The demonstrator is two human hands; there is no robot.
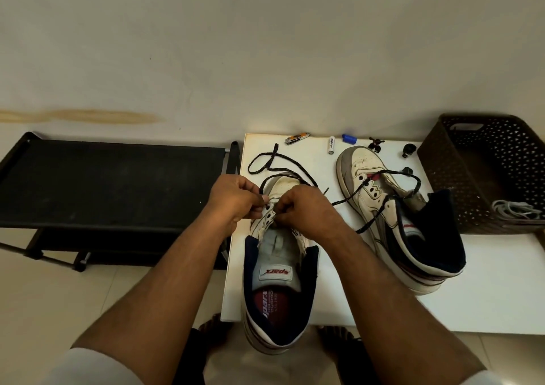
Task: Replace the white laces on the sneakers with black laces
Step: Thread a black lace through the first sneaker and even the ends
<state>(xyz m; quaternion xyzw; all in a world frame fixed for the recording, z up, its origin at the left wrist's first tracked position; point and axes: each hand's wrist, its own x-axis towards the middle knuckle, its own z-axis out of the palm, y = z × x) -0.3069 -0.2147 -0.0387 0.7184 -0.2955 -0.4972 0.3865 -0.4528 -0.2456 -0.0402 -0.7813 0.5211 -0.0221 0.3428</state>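
Fingers of the left hand (236, 200) curl in toward the eyelet row of the near sneaker (278, 266), pinching at what looks like the black lace (280, 168); just right of them, the right hand (306, 212) is likewise curled and appears to pinch the lace's other run at the opposite eyelet row, though the tip itself is hidden under the knuckles. The near sneaker is the landmark: its long axis runs straight away from the person, toe far, heel overhanging the near edge of the white table (486, 281). The slack of the lace loops beyond its toe, so any pull-through runs away from the fingers, toward the toe. Both hands sit level at the lower eyelets, neither clearly nearer; lacing has only just begun, by my reading. To the right of the near sneaker lies the 2nd sneaker (392, 216), tipped on its side, a 2nd black lace (380, 207) partly threaded. Farther right stands a brown basket (460, 178).
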